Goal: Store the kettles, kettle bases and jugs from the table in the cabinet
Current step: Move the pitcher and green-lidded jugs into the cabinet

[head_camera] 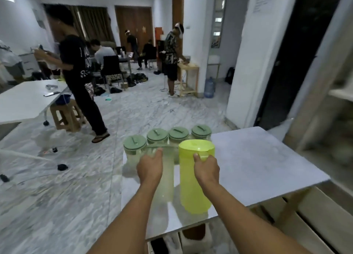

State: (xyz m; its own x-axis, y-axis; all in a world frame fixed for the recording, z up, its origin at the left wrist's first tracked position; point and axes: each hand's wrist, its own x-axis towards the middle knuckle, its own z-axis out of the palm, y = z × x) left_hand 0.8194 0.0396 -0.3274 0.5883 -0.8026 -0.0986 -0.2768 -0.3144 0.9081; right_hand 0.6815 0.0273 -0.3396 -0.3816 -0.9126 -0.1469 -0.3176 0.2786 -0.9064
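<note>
We have two jugs in hand at the near left part of the bench (267,168). The yellow-green jug (194,185) stands upright on the bench top, and our right hand (207,169) holds its handle near the rim; the fingers are wrapped around the handle, with the thumb on top. Just beside it, on the left, stands the clear jug (164,177), which has no lid. Our left hand (150,168) grips it at the rim, the fingers closed over the edge. Whether either jug has left the bench we cannot tell, because the picture is blurred there.

Behind these two, four clear jugs with green lids (157,135) stand in a curved row along the far left edge of the bench. We see no kettle and no kettle base on it.

We judge that the step in hand is the pick-up of two jugs at once. The cabinet (340,101) seems to be at the right, with a pale shelf showing. The next move calls for lifting both jugs straight up, clear of the lidded row, and then turning right toward that shelf.
</note>
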